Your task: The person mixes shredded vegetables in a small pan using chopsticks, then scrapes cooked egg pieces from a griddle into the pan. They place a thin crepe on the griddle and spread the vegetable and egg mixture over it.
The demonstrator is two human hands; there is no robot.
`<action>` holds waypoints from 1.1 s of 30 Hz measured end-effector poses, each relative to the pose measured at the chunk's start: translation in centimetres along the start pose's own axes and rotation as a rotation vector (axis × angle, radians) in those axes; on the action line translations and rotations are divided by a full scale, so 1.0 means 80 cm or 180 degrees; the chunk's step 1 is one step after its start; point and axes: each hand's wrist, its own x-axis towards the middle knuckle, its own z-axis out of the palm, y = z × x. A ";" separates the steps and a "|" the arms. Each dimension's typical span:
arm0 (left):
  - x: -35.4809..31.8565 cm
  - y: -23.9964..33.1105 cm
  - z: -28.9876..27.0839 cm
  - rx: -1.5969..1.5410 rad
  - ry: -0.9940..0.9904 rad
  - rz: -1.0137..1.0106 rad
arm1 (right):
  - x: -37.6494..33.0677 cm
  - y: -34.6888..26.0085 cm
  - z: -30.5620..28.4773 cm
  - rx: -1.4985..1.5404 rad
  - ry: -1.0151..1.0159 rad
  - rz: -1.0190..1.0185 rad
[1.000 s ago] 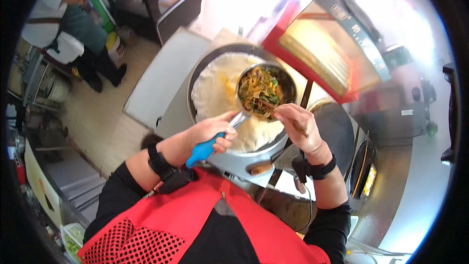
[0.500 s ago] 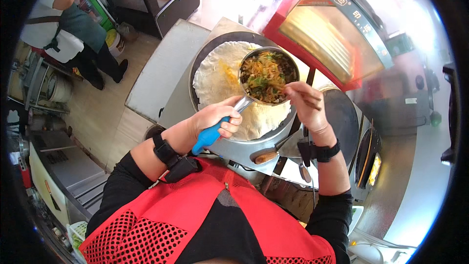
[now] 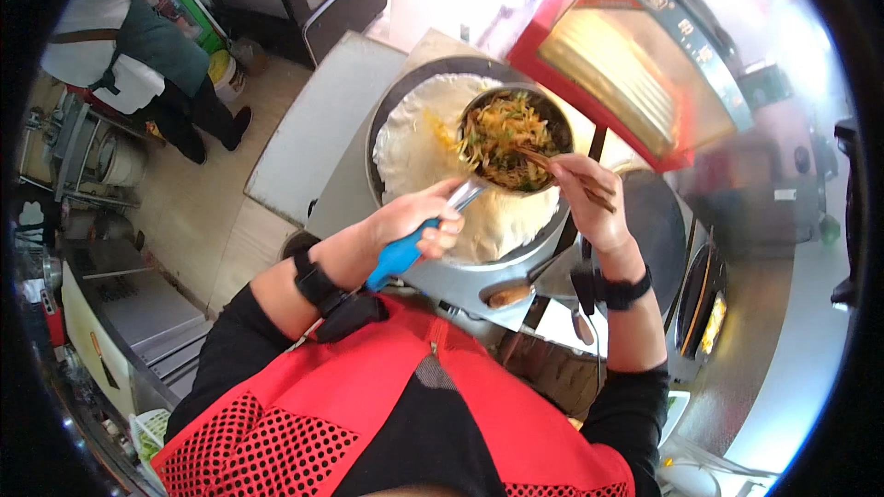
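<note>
My left hand (image 3: pixel 419 221) is wrapped round the blue grip of a steel saucepan (image 3: pixel 471 191), holding it tilted above a round sheet of dough (image 3: pixel 412 143). Shredded vegetables (image 3: pixel 512 129), orange, green and brown, fill the pan. In my right hand (image 3: pixel 589 198) is a pair of brown chopsticks (image 3: pixel 539 159), their tips in the vegetables at the pan's near right. Some yellow-orange filling (image 3: pixel 440 129) lies on the dough by the pan's left rim. Beneath the dough is a dark round griddle (image 3: pixel 376 110); the pan hides part of both.
A glass-fronted red case (image 3: pixel 608 64) stands at the back right. Beside my right wrist is a second dark griddle (image 3: pixel 656 216). A wooden-handled tool (image 3: pixel 509 295) lies at the counter's near edge. Another person (image 3: pixel 138 46) stands at the far left.
The chopsticks have gone from the pan's near-right edge into the vegetables, lifting and shifting them toward the left rim. My left hand keeps its grip. The whole view has shifted slightly.
</note>
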 end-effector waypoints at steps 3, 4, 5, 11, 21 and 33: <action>-0.047 0.001 -0.026 0.0253 -0.0212 -0.0112 | -0.035 -0.033 -0.030 -0.0314 -0.0561 -0.1093; -0.039 -0.004 -0.021 0.0363 -0.0040 0.0230 | -0.027 -0.042 -0.022 -0.0350 -0.0772 -0.1126; -0.025 -0.022 -0.012 0.0439 0.0123 0.0443 | -0.021 -0.028 0.004 -0.0427 -0.0364 -0.1167; -0.036 0.003 -0.015 0.0292 -0.0124 0.0012 | -0.029 -0.051 -0.019 -0.0446 -0.0711 -0.0858; 0.011 0.001 0.001 0.0251 -0.0234 0.0025 | -0.004 -0.012 -0.008 0.0092 -0.0067 0.0114; -0.035 -0.007 -0.014 0.0187 -0.0160 0.0021 | -0.032 -0.068 -0.027 -0.0598 -0.0792 -0.0825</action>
